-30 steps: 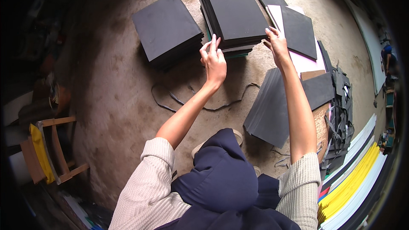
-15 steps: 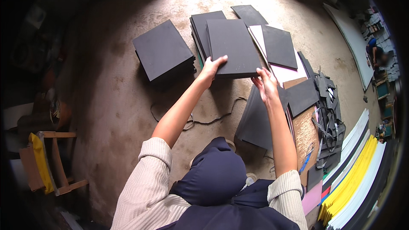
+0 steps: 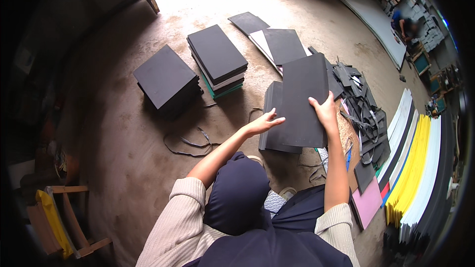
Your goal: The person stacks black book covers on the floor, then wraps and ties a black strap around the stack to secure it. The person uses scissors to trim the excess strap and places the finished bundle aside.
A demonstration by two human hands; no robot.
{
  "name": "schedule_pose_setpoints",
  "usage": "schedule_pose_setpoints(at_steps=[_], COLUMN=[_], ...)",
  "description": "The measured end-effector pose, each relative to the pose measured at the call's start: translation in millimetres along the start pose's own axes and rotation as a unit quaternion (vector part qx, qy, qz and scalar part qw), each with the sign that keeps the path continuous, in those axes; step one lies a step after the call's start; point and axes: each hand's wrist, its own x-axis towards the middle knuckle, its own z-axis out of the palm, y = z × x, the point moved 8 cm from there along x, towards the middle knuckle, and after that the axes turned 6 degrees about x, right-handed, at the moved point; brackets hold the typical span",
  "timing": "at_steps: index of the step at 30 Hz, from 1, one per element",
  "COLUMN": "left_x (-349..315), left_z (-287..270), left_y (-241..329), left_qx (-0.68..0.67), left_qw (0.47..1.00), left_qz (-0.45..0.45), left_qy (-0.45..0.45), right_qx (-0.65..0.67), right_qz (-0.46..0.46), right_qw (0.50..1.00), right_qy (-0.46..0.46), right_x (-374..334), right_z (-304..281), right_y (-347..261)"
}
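**Right hand [image 3: 326,113] held black panel [image 3: 303,99] over stack of dark sheets [image 3: 273,141]**

The person's right hand was closed on the panel's right edge, thumb laid across the face and fingers wrapped toward the far side. The left hand [image 3: 263,123] was at the opposite edge, thumb and fingers apart; whether it gripped or merely steadied the panel could not be told. The panel, thick along its right side, stood tilted between the two hands; whether it was one sheet or several was unclear. The stack lay partly hidden behind it, its edges fanned just beneath the left hand.

Close on the right hand's right, a tangle of black offcuts [image 3: 368,113] was heaped over a tan speckled board [image 3: 348,127]. Nearer the body, below that hand, a pink sheet [image 3: 367,202] lay on the floor. A loose dark strap [image 3: 190,151] curled to the left of the left hand.

Beyond the left hand, up and to its left, stood a neat pile [image 3: 217,52] of black sheets with pale and green layers lower down, and next to it a second black pile [image 3: 166,76]. Well to the right of the right hand ran long yellow strips [image 3: 410,163]. Past both hands, loose black sheets [image 3: 284,45] overlapped a white one [image 3: 264,44]. Farthest off, at upper right, a co-worker [image 3: 402,24] bent near a large pale board [image 3: 373,24].
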Motion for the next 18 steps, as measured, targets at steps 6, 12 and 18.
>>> schedule_pose_setpoints(at_steps=[6, 12, 18], left_x=[-23, -19, -5], left_z=[-26, -41, -39], left_y=[5, -10, 19], left_qx=[0.004, -0.003, 0.078], left_qw=[0.994, 0.988, 0.982], left_qz=[-0.070, -0.082, -0.065], left_qy=[0.089, 0.134, 0.161], right_qx=[-0.303, -0.307, -0.089], right_qz=[-0.021, -0.033, -0.072], right_qw=[0.952, 0.950, 0.993], right_qy=[0.025, 0.041, 0.039], right_x=[-46, -49, -58], right_z=[41, 39, 2], right_y=[4, 5, 8])
